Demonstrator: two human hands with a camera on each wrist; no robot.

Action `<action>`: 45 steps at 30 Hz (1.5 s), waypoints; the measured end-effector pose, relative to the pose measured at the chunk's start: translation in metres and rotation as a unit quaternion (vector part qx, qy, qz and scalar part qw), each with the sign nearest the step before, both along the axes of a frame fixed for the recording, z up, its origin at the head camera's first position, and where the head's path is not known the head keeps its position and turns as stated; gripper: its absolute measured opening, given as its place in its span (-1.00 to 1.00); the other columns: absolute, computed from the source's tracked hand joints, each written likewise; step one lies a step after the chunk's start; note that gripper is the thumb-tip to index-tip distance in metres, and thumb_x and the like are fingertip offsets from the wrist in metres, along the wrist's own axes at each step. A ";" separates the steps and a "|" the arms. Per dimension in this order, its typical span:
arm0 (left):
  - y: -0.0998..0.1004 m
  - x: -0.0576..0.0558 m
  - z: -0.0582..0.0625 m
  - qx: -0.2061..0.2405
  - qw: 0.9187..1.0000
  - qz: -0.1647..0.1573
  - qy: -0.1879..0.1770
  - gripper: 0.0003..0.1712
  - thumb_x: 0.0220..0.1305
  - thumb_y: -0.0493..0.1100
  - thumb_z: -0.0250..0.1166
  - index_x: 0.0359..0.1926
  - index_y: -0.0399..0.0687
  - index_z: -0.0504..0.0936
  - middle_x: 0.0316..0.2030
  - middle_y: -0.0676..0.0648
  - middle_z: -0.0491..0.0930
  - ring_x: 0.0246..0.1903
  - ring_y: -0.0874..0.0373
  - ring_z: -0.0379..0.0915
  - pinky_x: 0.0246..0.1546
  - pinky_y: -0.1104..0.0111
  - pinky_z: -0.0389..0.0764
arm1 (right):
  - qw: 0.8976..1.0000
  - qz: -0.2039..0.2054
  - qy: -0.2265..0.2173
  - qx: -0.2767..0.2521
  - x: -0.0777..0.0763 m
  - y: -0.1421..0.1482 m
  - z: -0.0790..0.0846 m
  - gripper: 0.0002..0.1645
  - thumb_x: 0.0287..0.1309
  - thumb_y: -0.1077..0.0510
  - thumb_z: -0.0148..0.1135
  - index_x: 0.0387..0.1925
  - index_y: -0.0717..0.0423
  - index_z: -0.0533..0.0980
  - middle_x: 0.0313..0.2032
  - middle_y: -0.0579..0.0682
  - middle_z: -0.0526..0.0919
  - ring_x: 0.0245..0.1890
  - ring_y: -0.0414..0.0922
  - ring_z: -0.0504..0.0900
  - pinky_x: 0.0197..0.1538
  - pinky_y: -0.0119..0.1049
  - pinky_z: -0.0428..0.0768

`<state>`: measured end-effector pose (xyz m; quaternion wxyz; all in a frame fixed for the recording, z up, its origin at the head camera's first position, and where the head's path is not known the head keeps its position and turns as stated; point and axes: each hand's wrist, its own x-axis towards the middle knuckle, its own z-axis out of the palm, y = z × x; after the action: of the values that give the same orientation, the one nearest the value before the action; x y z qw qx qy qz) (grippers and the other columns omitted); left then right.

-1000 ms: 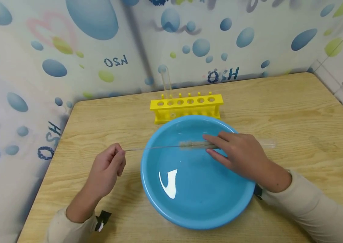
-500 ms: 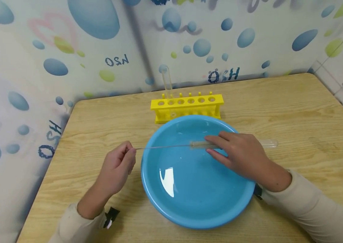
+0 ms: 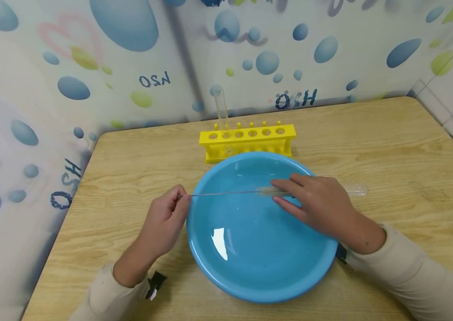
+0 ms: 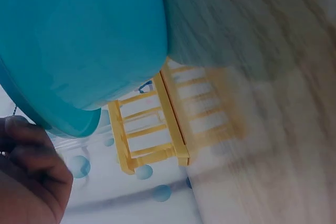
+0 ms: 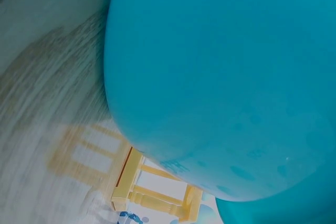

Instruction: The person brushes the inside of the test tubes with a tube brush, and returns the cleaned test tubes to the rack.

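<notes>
My left hand [image 3: 166,218] pinches the thin wire handle [image 3: 226,193] of a test tube brush at the left rim of the blue basin [image 3: 197,254]. Across the basin, my right hand [image 3: 323,205] grips a clear test tube [image 3: 356,190] that lies roughly level, its closed end jutting out to the right. Pale bristles [image 3: 269,191] sit inside the tube's mouth, partly covered by my right fingers. In the left wrist view, curled fingers [image 4: 37,166] show beside the basin's rim. The right wrist view holds only the basin's outer wall [image 5: 210,77], rack and table, with the hand hidden.
Behind the basin stands a yellow test tube rack [image 3: 246,137], close to its far rim. One clear test tube [image 3: 221,109] stands upright in the rack. The wooden table [image 3: 391,147] meets a patterned wall [image 3: 130,53] at the back.
My left hand has moved right toward the basin's rim, sliding the brush deeper into the test tube. The bristles show less outside my right fingers. My right hand stays in place.
</notes>
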<state>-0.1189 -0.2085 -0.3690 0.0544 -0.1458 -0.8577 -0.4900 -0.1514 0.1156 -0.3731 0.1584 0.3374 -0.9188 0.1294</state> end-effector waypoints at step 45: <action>0.025 -0.020 -0.001 -0.203 0.966 -0.138 0.081 -0.80 0.49 -0.18 0.06 -0.37 0.01 0.39 -0.61 0.12 0.26 -0.47 0.23 0.19 -0.47 0.40 0.34 | 1.000 -0.007 -0.003 0.019 -0.001 -0.001 0.000 -0.51 0.11 -0.13 0.45 0.04 -0.04 0.65 -0.35 -0.05 0.69 -0.58 -0.19 0.59 -0.57 -0.44 0.39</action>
<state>-0.1385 -0.1831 -0.3701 0.0249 -0.3096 -0.9035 -0.2954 -0.1524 0.1148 -0.3734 0.1499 0.3337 -0.9239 0.1122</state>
